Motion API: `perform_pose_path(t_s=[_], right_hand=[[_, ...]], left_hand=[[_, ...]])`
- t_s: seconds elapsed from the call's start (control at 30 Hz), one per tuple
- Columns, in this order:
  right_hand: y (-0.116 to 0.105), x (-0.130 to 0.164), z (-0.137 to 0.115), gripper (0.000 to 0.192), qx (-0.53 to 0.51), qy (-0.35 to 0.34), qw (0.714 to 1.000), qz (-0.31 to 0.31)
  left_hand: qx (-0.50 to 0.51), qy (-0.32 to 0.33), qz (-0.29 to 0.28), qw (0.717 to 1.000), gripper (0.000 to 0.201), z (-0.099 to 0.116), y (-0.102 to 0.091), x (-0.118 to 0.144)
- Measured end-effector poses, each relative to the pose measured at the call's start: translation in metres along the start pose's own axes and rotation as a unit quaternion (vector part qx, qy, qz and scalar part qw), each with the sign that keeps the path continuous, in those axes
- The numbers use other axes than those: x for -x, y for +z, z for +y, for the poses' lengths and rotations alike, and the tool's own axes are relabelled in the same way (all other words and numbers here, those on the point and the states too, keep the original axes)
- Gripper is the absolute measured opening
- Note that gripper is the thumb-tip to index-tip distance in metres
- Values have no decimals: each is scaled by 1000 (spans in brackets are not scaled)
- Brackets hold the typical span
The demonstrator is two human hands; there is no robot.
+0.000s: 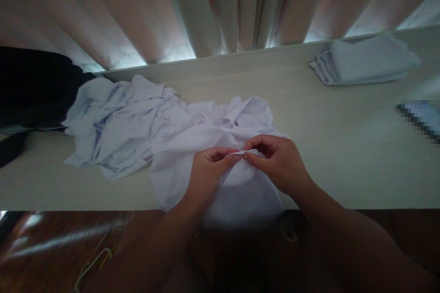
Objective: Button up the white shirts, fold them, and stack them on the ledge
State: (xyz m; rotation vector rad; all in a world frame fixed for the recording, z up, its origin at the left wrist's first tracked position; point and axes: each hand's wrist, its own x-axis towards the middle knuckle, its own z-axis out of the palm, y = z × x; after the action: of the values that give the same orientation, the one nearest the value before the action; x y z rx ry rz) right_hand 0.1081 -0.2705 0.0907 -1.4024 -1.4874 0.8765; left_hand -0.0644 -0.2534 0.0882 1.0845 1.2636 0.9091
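At the near edge: white garment [209,146] lies crumpled on the pale tabletop [343,146], its lower part draped over the edge towards me at six o'clock.
Left hand: my left hand [206,169] has thumb and forefinger clamped together on a small fold of the cloth.
Right hand: my right hand [278,162] pinches the same fold from three o'clock; the fingertips of both hands almost touch.
Fold: a thin ridge of fabric runs between my two pinches; whether it is a hem or a collar I cannot tell.
Heap: a second pile of white cloth [113,123] sits at ten o'clock, touching the garment I hold.
Stack: a folded white stack [367,59] rests well apart at two o'clock, near the curtain [220,4].
Dark bundle: black fabric [30,87] lies at nine o'clock beside the heap.
Risk, slip: I judge the pinch is shallow, so the ridge could slide out if I pull apart.
Risk, drag: the hanging part may tug the whole garment off the edge.
Risk, tangle: lifting could snag the touching heap.
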Motion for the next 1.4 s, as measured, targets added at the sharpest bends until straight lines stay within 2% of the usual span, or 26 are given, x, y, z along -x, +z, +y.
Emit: perform_pose_path(t_s=[0.13, 0.33, 0.53, 0.7, 0.87, 0.97, 1.03, 1.23, 1.4], right_hand=[[1, 1, 0, 8, 6, -3, 1000, 10], [2, 1, 1, 9, -13, -6, 1000, 13], [-2, 1, 0, 9, -6, 0, 1000, 0], [-6, 1, -1, 8, 12, -5, 1000, -12], [-8, 3, -2, 8, -14, -30, 999, -40], [-8, 4, -2, 9, -6, -42, 998, -56], [-8, 4, -2, 12, 5, -62, 996, -62], [-10, 2, -3, 19, 41, -177, 979, -87], [-8, -1, 1, 16, 64, -245, 964, -82]], left_hand=[[-6, -1, 3, 1000, 17, 3, 0, 2], [-55, 46, 18, 997, 12, 10, 0, 5], [-66, 75, 15, 995, 12, 8, 1, 7], [-79, 87, -11, 993, 14, 6, -4, 3], [-108, 62, -36, 992, 36, 5, -8, -2], [-107, 61, -43, 991, 31, 5, -9, -4], [-89, 55, -59, 993, 26, 4, -10, -5], [-36, 28, -164, 985, 22, -1, -14, -13], [-104, 78, -184, 974, 19, 7, -20, -13]])
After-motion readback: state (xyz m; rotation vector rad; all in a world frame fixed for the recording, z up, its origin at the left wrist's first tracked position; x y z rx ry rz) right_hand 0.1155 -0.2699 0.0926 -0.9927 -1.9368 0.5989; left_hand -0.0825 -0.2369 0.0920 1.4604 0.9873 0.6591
